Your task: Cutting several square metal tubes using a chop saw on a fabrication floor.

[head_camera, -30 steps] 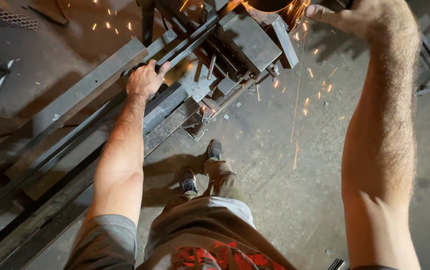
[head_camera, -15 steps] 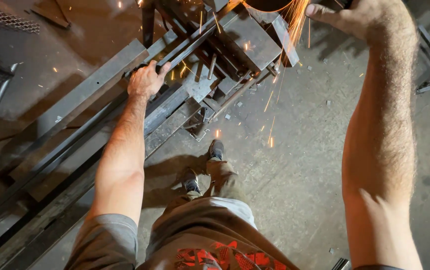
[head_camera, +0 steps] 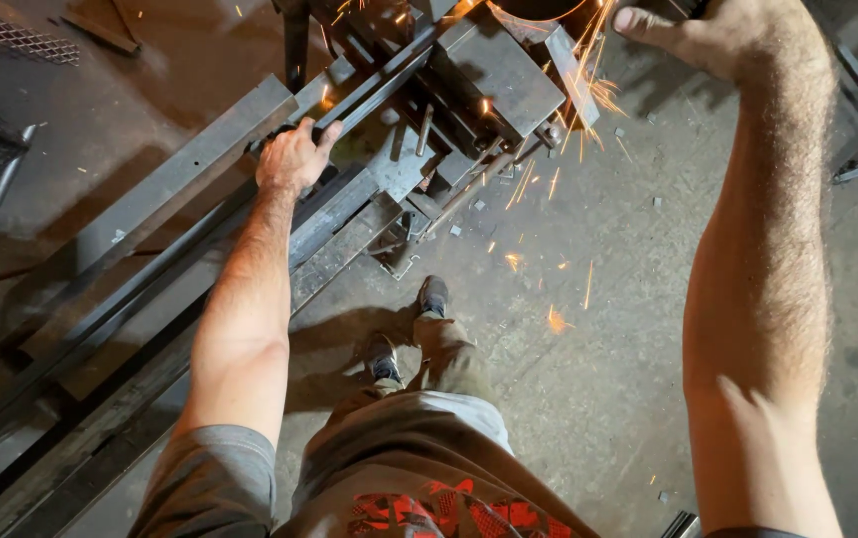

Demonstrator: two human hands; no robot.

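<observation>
Clearly, a long steel bar [head_camera: 364, 95] is gripped by the left hand [head_camera: 292, 156], whose fingers are curled round it where it runs slantwise across the saw stand [head_camera: 494, 75] toward the top of the view. Beside and below that bar, several more long steel sections [head_camera: 150, 214] are laid side by side, reaching down to the lower left corner. The right hand [head_camera: 718, 40] is raised at the top edge, close to the cutting wheel [head_camera: 534, 10], of which only a dark curved edge is seen; the thumb is stretched out, but whether anything is held cannot be told, since the fingers are cut off by the frame. Orange sparks [head_camera: 588, 75] are thrown down from the wheel over the concrete floor [head_camera: 588, 399], where small metal offcuts [head_camera: 469, 214] are scattered near the stand. Two dark shoes [head_camera: 404, 329] are planted on the floor just beside the stand
</observation>
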